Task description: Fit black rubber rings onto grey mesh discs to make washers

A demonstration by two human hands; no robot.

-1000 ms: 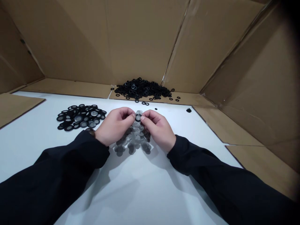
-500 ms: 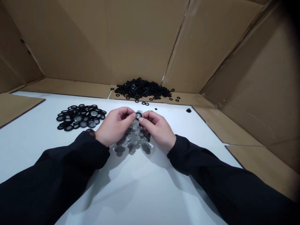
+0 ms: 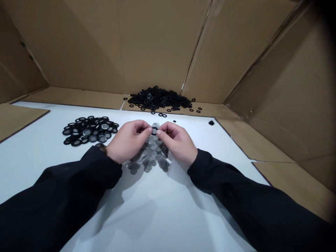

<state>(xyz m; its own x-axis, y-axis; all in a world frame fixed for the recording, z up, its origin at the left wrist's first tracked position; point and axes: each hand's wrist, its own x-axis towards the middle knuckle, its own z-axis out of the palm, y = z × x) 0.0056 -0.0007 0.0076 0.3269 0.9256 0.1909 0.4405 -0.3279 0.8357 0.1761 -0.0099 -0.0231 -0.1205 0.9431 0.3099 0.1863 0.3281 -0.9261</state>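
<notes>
My left hand (image 3: 128, 140) and my right hand (image 3: 177, 141) meet over a small heap of grey round discs (image 3: 151, 159) on the white table (image 3: 147, 210). Both hands pinch one small black ring with a grey centre (image 3: 154, 131) between thumb and fingertips. The fingers of both hands are curled closed around it. To the left lies a pile of black rings with grey disc centres (image 3: 89, 130). At the back, on the cardboard, sits a larger heap of plain black rings (image 3: 160, 99).
Tall cardboard walls (image 3: 147, 45) enclose the table at the back and on both sides. Cardboard flaps (image 3: 262, 143) lie flat at the right and left edges. A few stray black rings (image 3: 211, 123) lie near the back right.
My fingers shifted slightly on the ring held between both hands; the hands stay in the same place.
</notes>
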